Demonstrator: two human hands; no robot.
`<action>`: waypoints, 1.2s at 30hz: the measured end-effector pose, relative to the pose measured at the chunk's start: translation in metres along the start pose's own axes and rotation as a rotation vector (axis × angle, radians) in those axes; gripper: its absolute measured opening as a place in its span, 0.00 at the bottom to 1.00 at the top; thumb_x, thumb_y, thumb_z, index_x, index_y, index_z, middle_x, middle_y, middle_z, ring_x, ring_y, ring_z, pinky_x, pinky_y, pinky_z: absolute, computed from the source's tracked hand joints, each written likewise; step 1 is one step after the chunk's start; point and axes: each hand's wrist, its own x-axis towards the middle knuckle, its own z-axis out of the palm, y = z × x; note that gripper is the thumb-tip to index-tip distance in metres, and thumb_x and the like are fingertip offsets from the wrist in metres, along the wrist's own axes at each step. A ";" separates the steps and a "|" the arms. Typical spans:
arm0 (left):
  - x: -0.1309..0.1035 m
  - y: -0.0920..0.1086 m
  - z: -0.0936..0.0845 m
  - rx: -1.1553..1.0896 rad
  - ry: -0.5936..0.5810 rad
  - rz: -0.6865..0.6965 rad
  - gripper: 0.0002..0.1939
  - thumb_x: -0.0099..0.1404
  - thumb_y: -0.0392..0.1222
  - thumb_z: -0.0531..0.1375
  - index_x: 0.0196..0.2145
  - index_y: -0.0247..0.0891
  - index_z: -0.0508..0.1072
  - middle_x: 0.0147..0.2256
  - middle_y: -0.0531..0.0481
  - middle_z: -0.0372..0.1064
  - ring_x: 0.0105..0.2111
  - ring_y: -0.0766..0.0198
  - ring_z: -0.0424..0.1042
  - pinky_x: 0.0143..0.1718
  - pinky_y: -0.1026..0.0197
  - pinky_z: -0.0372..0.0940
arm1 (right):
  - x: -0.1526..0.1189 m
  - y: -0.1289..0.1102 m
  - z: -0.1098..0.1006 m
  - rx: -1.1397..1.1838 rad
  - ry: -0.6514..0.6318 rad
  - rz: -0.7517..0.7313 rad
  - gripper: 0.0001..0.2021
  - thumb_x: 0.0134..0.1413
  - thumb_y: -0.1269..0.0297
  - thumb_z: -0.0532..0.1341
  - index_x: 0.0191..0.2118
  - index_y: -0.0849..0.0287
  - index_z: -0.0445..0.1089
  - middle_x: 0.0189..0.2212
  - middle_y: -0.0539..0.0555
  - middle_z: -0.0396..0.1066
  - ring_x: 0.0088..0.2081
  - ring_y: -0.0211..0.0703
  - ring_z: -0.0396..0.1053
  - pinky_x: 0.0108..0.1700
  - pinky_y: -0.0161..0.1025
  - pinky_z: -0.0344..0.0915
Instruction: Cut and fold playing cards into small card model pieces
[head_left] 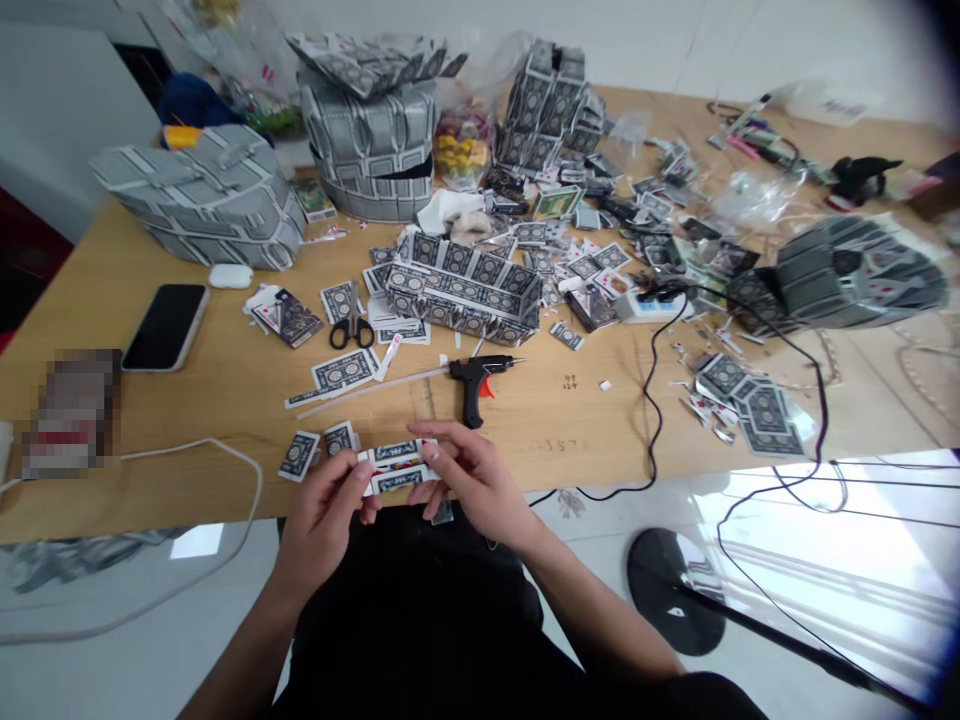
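Note:
A playing card with its long sides folded inward [399, 467] is held level over the table's front edge. My left hand [330, 505] pinches its left end, and my right hand [469, 475] grips its right end between thumb and fingers. Patterned backs show on the two folded strips, with a coloured face strip between them. Just behind my left hand lie small folded card pieces [299, 455]. A black glue gun [472, 382] rests beyond my right hand, its nozzle pointing right. Black scissors [351, 325] lie farther back among cut cards [346, 370].
An open box woven from cards [465, 290] sits mid-table. Larger woven card pieces [371, 140] stand behind it. A phone [166, 327] lies at left. Loose cards [765, 415] and a power strip [649, 306] with black cables are on the right.

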 end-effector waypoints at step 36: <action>0.002 -0.004 -0.001 -0.432 0.320 -0.042 0.15 0.63 0.45 0.73 0.36 0.40 0.71 0.26 0.59 0.67 0.20 0.71 0.65 0.18 0.68 0.62 | -0.005 -0.021 -0.008 -0.147 0.159 -0.317 0.26 0.61 0.47 0.74 0.60 0.52 0.75 0.52 0.59 0.81 0.52 0.54 0.80 0.56 0.53 0.79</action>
